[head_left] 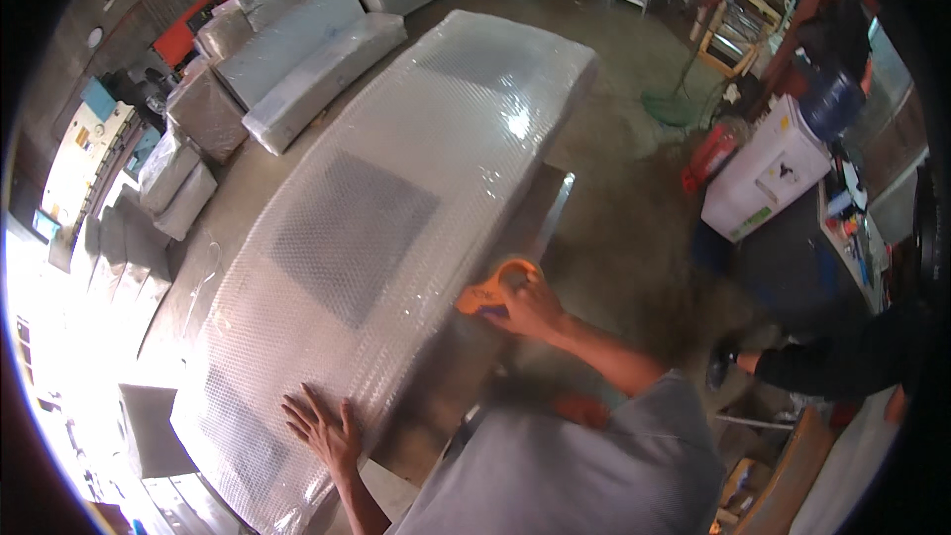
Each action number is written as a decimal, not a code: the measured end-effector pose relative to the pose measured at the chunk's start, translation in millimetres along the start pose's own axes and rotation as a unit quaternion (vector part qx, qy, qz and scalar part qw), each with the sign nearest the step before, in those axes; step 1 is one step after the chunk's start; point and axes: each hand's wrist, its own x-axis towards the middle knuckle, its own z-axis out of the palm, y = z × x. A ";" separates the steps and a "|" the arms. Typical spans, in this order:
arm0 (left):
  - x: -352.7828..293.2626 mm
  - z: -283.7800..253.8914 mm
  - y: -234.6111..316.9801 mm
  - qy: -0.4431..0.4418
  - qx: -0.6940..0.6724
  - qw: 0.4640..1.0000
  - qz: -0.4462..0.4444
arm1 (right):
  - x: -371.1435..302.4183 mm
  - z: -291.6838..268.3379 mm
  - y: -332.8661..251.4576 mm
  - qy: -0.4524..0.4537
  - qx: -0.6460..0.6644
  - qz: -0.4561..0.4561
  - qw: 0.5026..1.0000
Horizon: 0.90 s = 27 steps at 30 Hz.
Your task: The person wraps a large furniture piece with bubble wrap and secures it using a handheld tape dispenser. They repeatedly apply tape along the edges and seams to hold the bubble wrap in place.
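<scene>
A long, flat-topped piece (451, 154) wrapped in clear bubble wrap stretches from the near left to the far middle. Dark patches show through the wrap, but what lies inside is hard to make out. My left hand (329, 433) rests on its near end, fingers spread over the bubble wrap. In my right hand (537, 309) is an orange tape dispenser (482, 297), gripped beside the wrapped piece's right edge. Whether its tape touches the wrap I cannot tell.
Wrapped sofas (297, 59) stand along the far left. To the right are a white water dispenser (768, 173) with a blue bottle (834, 99), a red object (711, 154), and a person's dark-clothed leg (832, 357). A wooden frame (733, 40) stands farther back.
</scene>
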 end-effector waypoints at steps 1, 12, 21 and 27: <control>-0.3 1.7 -1.4 0.010 -0.003 1.000 0.007 | 0.0 1.6 1.2 0.042 -0.002 -0.022 0.999; 4.6 7.4 -13.5 -0.014 0.021 1.000 -0.011 | 34.5 -10.3 84.2 0.010 -0.016 -0.088 0.996; 21.8 20.5 28.6 -0.045 -0.020 0.961 -0.271 | 91.9 -34.8 271.3 -0.012 0.011 -0.100 0.995; 43.1 20.7 62.7 -0.103 0.139 0.937 -0.303 | 142.6 -80.1 438.9 -0.004 0.007 0.049 0.999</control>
